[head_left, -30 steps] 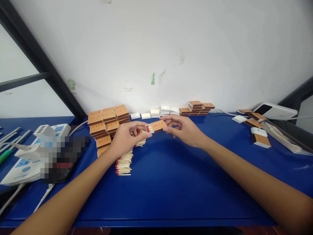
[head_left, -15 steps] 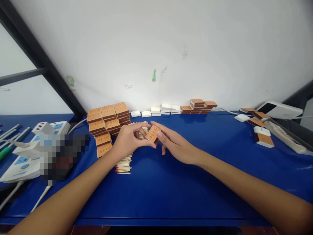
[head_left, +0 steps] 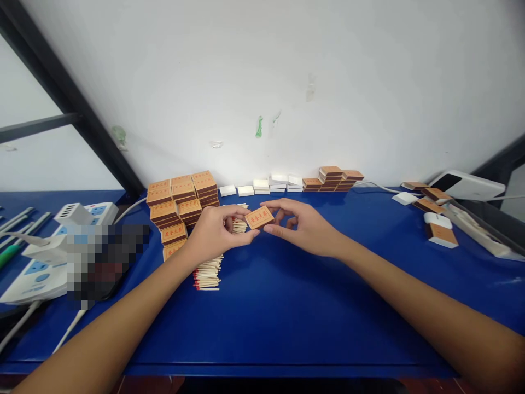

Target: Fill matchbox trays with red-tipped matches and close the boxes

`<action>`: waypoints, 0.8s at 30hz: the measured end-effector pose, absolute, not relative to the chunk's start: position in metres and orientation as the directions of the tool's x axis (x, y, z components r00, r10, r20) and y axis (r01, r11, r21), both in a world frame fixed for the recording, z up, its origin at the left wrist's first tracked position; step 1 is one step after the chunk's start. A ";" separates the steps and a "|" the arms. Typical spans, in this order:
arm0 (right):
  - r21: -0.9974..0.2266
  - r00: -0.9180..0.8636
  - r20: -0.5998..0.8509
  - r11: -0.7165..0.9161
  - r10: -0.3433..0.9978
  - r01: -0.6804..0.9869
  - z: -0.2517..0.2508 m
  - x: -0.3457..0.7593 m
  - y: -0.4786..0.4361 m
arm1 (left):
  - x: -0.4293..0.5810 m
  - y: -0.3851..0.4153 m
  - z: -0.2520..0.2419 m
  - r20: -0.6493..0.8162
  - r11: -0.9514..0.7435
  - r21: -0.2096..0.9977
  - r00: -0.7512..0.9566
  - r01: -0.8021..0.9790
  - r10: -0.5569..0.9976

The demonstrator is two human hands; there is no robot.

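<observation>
Both hands hold one orange matchbox [head_left: 259,217] above the blue table [head_left: 287,306]. My left hand [head_left: 215,231] pinches its left end between thumb and fingers. My right hand [head_left: 301,226] grips its right end with thumb and fingertips. The box looks fully closed. Loose red-tipped matches [head_left: 208,272] lie in a heap under and in front of my left hand. A stack of orange matchboxes [head_left: 180,205] stands just left of my left hand.
White inner trays [head_left: 262,187] and a smaller matchbox stack [head_left: 332,179] line the wall. More boxes [head_left: 438,232] and a white device [head_left: 467,186] sit at the right. Power strips [head_left: 53,257], cables and a blurred dark item lie at the left.
A second ago the box's tray stuck out with match heads showing; now the box is closed. The hands turned it, dipped it low, then raised it level again.
</observation>
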State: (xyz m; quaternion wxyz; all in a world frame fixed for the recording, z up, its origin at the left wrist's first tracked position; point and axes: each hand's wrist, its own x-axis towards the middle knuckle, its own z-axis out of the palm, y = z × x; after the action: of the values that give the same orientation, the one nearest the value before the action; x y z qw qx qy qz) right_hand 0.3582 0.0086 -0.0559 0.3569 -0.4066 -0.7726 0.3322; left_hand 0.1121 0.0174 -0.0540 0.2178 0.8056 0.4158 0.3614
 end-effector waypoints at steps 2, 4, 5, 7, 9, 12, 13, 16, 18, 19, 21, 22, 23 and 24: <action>-0.813 -0.426 0.261 0.435 0.866 0.387 -0.056 0.364 0.014 | 0.110 0.019 -0.055 0.392 -0.565 0.624 0.409 0.540 0.824; -0.821 -0.430 0.249 0.424 0.868 0.382 -0.056 0.365 0.016 | 0.110 0.019 -0.055 0.388 -0.588 0.586 0.444 0.558 0.808; -0.822 -0.430 0.248 0.424 0.868 0.381 -0.056 0.365 0.015 | 0.110 0.019 -0.055 0.385 -0.599 0.561 0.460 0.572 0.800; -0.815 -0.434 0.254 0.433 0.864 0.385 -0.056 0.363 0.013 | 0.108 0.018 -0.050 0.370 -0.616 0.497 0.493 0.611 0.788; -0.792 -0.438 0.267 0.454 0.858 0.407 -0.056 0.362 0.012 | 0.103 0.016 -0.039 0.360 -0.634 0.411 0.522 0.655 0.773; -0.717 -0.434 0.304 0.504 0.848 0.482 -0.056 0.364 0.012 | 0.083 0.015 -0.008 0.420 -0.661 0.216 0.542 0.719 0.728; -0.685 -0.434 0.322 0.523 0.842 0.507 -0.057 0.365 0.013 | 0.073 0.015 0.002 0.471 -0.656 0.158 0.528 0.738 0.707; -0.600 -0.451 0.368 0.578 0.813 0.553 -0.059 0.370 0.017 | 0.040 0.017 0.026 0.527 -0.527 0.020 0.439 0.849 0.727; -0.563 -0.460 0.385 0.599 0.800 0.570 -0.061 0.373 0.020 | 0.021 0.019 0.030 0.484 -0.461 -0.033 0.418 0.887 0.769; -0.549 -0.462 0.391 0.604 0.796 0.577 -0.062 0.374 0.021 | 0.014 0.021 0.029 0.469 -0.449 -0.054 0.419 0.892 0.777; -0.531 -0.460 0.400 0.610 0.793 0.588 -0.062 0.376 0.023 | 0.004 0.024 0.022 0.444 -0.444 -0.095 0.437 0.891 0.782; -0.524 -0.460 0.405 0.612 0.790 0.592 -0.063 0.376 0.024 | 0.001 0.025 0.018 0.440 -0.443 -0.112 0.444 0.890 0.781; -0.518 -0.460 0.409 0.616 0.788 0.594 -0.063 0.377 0.024 | -0.001 0.027 0.014 0.444 -0.440 -0.126 0.447 0.889 0.776; -0.512 -0.461 0.412 0.618 0.786 0.596 -0.062 0.377 0.024 | -0.003 0.028 0.011 0.450 -0.437 -0.138 0.449 0.889 0.772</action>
State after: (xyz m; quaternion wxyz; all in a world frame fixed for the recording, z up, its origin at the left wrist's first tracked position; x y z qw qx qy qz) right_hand 0.3770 0.0242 -0.0624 0.3177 -0.4106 -0.8416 0.1492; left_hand -0.0031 0.0278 0.0109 -0.1803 0.8319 0.4992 0.1622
